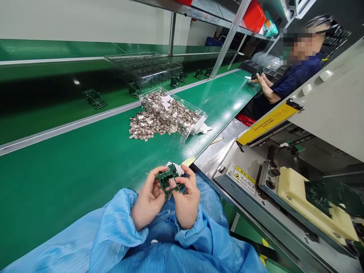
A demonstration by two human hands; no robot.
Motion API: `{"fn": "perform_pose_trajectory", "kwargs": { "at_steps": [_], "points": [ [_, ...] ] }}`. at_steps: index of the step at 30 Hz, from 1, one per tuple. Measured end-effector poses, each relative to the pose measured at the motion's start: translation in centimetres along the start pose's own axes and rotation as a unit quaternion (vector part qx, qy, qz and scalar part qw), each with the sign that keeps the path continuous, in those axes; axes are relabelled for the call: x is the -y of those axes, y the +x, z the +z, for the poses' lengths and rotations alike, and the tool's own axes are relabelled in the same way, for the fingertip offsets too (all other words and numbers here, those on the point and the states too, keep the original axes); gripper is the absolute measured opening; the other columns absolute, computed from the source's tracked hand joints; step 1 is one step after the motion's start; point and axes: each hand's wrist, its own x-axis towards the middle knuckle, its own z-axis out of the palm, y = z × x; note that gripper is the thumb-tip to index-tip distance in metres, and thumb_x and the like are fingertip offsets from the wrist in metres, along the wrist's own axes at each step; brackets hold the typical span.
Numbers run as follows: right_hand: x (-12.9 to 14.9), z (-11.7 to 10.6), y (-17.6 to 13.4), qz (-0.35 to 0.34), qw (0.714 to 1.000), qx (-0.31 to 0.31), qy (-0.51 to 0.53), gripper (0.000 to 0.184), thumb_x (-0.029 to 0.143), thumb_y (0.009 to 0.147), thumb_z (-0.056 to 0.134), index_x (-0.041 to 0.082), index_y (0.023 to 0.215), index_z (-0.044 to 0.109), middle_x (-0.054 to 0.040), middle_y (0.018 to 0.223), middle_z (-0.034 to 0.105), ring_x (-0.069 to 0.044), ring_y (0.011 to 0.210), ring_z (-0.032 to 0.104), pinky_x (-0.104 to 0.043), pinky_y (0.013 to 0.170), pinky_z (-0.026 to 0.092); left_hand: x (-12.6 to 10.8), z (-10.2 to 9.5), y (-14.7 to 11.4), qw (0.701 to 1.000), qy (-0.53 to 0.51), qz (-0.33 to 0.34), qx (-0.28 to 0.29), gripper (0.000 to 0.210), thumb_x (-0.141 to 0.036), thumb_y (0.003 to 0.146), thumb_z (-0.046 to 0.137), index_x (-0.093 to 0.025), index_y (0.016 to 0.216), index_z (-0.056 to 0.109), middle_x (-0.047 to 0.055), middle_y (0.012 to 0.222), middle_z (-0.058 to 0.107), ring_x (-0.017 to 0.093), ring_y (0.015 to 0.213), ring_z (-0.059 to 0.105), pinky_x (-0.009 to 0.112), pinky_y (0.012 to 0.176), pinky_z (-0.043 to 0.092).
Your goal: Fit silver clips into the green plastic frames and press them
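Note:
Low in front of my body, a dark green plastic frame [165,181] with openings is held between both hands. My left hand [150,197] grips its left side, fingers curled behind it. My right hand [186,197] has its thumb on the frame's front and its fingers bent round the right edge. Behind the frame shows part of a pale, patterned sheet [178,168], mostly hidden. Farther off on the green bench [85,167], a clear plastic tray [203,118] is heaped with small shiny metal pieces [153,123], many spilled beside it.
Similar green frames [95,99] stand on the dark belt by stacked clear trays [148,66]. To my right is a machine with a yellow bar [270,123], a warning label and a cream fixture [307,201]. A co-worker [295,76] sits beyond, holding a dark part.

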Motion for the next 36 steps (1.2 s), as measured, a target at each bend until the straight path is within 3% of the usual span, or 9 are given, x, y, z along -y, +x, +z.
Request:
{"fn": "perform_pose_trajectory", "kwargs": {
  "at_steps": [7, 11, 15, 17, 23, 30, 34, 36],
  "points": [
    [0.3, 0.3, -0.1, -0.019, 0.999, -0.018, -0.019, 0.011, 0.027, 0.083, 0.065, 0.02, 0.075, 0.063, -0.0118, 0.125, 0.054, -0.027, 0.119, 0.05, -0.044, 0.099, 0.04, 0.4, -0.1, 0.0, 1.0, 0.004, 0.003, -0.011, 0.036, -0.032, 0.087, 0.061, -0.025, 0.119, 0.049, 0.005, 0.109, 0.062, 0.016, 0.094, 0.063, 0.025, 0.083, 0.052],
    [0.0, 0.1, -0.1, -0.006, 1.0, 0.005, 0.007, 0.008, 0.026, 0.083, 0.065, 0.019, 0.079, 0.062, -0.0109, 0.12, 0.056, -0.026, 0.117, 0.052, -0.042, 0.1, 0.04, 0.4, -0.1, 0.1, 1.0, 0.016, 0.006, -0.019, 0.032, -0.032, 0.087, 0.06, -0.025, 0.117, 0.05, 0.005, 0.108, 0.063, 0.014, 0.092, 0.062, 0.023, 0.08, 0.052],
    [-0.2, -0.1, 0.0, 0.057, 0.994, 0.034, 0.082, 0.01, 0.027, 0.082, 0.064, 0.02, 0.087, 0.059, -0.0062, 0.094, 0.063, -0.019, 0.084, 0.062, -0.031, 0.074, 0.053, 0.0, -0.1, 0.1, 0.999, 0.029, -0.006, -0.03, 0.033, -0.033, 0.085, 0.062, -0.023, 0.115, 0.052, 0.005, 0.104, 0.063, 0.016, 0.088, 0.062, 0.025, 0.078, 0.053],
    [-0.1, -0.2, 0.0, 0.08, 0.991, 0.04, 0.103, 0.014, 0.029, 0.08, 0.067, 0.02, 0.087, 0.058, -0.0037, 0.086, 0.062, -0.016, 0.072, 0.06, -0.026, 0.063, 0.053, 0.0, 0.0, 0.1, 0.999, 0.031, -0.011, -0.03, 0.033, -0.034, 0.085, 0.063, -0.023, 0.114, 0.052, 0.005, 0.103, 0.064, 0.016, 0.087, 0.063, 0.025, 0.077, 0.053],
    [0.6, -0.1, 0.3, 0.103, 0.985, 0.044, 0.134, 0.02, 0.031, 0.075, 0.07, 0.021, 0.075, 0.053, 0.0009, 0.07, 0.057, -0.013, 0.057, 0.055, -0.023, 0.052, 0.051, -0.2, 0.1, -0.1, 0.998, 0.041, -0.019, -0.034, 0.033, -0.029, 0.082, 0.065, -0.022, 0.112, 0.053, 0.004, 0.099, 0.066, 0.016, 0.082, 0.064, 0.023, 0.07, 0.053],
    [0.8, -0.2, -0.3, 0.115, 0.978, 0.022, 0.173, 0.022, 0.031, 0.074, 0.071, 0.022, 0.074, 0.051, 0.0024, 0.066, 0.055, -0.012, 0.055, 0.053, -0.023, 0.051, 0.048, -0.4, 0.1, -0.5, 0.997, 0.073, -0.013, -0.014, 0.033, -0.024, 0.08, 0.065, -0.022, 0.111, 0.055, 0.003, 0.098, 0.066, 0.015, 0.079, 0.063, 0.023, 0.07, 0.053],
    [-0.6, -1.8, -0.9, 0.122, 0.979, -0.007, 0.165, 0.021, 0.033, 0.076, 0.072, 0.021, 0.085, 0.058, 0.0, 0.074, 0.06, -0.014, 0.064, 0.057, -0.024, 0.058, 0.051, -0.6, -0.1, -0.6, 0.996, 0.086, -0.029, 0.015, 0.032, -0.026, 0.082, 0.064, -0.022, 0.113, 0.055, 0.003, 0.097, 0.065, 0.015, 0.079, 0.063, 0.024, 0.07, 0.054],
    [-2.0, -2.9, -1.1, 0.143, 0.979, -0.029, 0.14, 0.024, 0.039, 0.078, 0.07, 0.019, 0.089, 0.063, -0.0023, 0.076, 0.063, -0.015, 0.068, 0.059, -0.026, 0.063, 0.052, -0.9, -0.1, 0.0, 0.996, 0.078, -0.032, 0.001, 0.034, -0.03, 0.081, 0.065, -0.022, 0.112, 0.055, 0.003, 0.096, 0.064, 0.016, 0.079, 0.063, 0.025, 0.067, 0.055]
  ]
}}
